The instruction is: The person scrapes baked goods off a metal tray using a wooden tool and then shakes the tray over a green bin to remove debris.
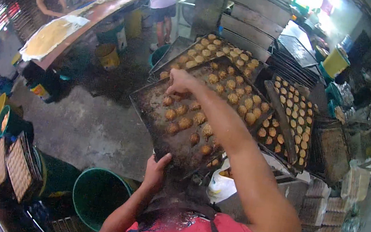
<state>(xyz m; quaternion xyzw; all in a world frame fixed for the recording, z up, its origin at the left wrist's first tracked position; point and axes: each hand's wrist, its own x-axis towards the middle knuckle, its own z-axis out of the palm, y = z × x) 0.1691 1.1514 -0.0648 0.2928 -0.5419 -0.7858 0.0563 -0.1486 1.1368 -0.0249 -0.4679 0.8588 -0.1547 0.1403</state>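
A dark metal baking tray (151, 110) with round browned baked pieces (185, 123) is tilted in front of me. My left hand (158, 170) grips its near left corner, thumb on top. Above the tray's far left part is my right hand (180, 82), fingers bent down; whether something is between them cannot be told. My right forearm hides part of the tray. Behind it lies another tray of paler round pieces (201, 51). To the right, a further tray of small pieces (293, 113) has a dark bar (281, 120) lying across it.
A green bin (99, 199) stands near my left arm, beside stacked egg-carton-like trays (21, 166). At far left, a long table (94, 16) holds a sheet of dough (51, 34); people are beside it. Stacked dark trays (291, 65) and a white bag (222, 183) are to the right.
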